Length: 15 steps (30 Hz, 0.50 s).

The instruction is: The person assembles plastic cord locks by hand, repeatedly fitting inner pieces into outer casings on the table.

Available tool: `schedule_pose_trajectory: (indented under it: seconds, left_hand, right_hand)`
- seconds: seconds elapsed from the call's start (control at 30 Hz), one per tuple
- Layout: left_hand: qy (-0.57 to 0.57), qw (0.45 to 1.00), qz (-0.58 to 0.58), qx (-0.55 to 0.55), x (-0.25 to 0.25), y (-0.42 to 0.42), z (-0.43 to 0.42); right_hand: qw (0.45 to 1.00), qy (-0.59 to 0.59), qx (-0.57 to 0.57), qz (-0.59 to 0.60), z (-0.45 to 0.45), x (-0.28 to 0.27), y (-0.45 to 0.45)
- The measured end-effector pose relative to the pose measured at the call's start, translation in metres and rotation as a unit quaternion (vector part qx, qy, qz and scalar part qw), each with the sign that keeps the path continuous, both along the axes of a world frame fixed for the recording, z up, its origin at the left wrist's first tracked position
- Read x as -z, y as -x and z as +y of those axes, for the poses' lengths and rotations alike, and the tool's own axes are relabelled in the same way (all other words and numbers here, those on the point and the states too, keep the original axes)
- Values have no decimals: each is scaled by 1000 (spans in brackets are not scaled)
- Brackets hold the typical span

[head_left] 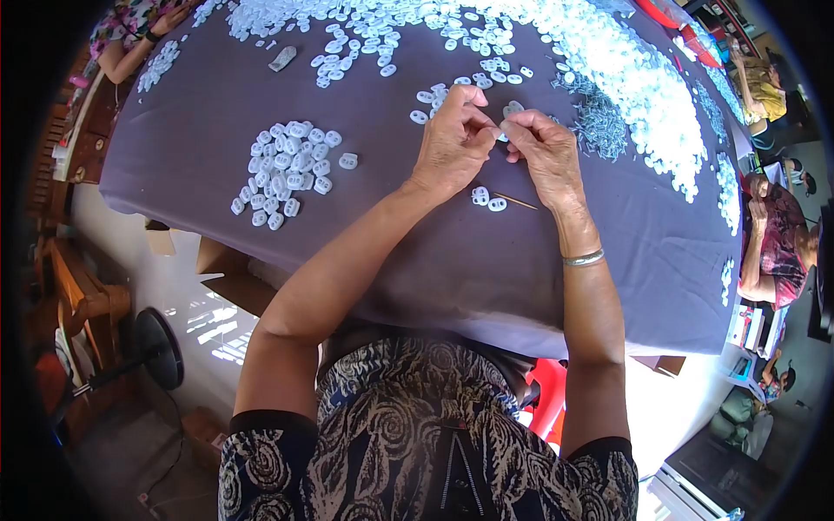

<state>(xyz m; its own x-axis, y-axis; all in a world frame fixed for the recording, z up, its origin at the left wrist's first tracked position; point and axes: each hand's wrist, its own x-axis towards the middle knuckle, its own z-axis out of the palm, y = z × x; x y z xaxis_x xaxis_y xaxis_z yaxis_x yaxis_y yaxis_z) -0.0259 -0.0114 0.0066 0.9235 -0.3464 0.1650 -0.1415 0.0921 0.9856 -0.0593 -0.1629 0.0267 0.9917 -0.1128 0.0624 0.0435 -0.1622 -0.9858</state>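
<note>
My left hand [456, 143] and my right hand [543, 148] meet above the table, thumbs and forefingers pinched together. Between the fingertips shows a bit of a small white plastic piece [502, 136], mostly covered by the fingers. Just beyond the right fingers lie more white two-hole plastic pieces [513, 108]. Nearer to me, a few such pieces [480, 196] rest beside a thin brown stick [516, 201]. To the right of my right hand spreads a heap of small dark metal parts [601, 123], perhaps springs.
A pile of white two-hole pieces [282, 169] sits on the left of the dark tablecloth [365, 252]. Large heaps of white parts [643, 95] line the far and right sides. A grey lump [282, 59] lies far left. Other people sit around the table.
</note>
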Motion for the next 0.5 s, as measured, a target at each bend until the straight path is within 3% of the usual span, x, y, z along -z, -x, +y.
schedule_pose_trajectory:
  seconds: [0.33,0.5]
  left_hand:
    - [26,999,26,-9,0,2,-2]
    - [27,999,20,-8,0,2,-1]
  right_hand:
    - [996,89,17,0,6,-3,-1]
    - [999,44,6,-4,5,-5,2]
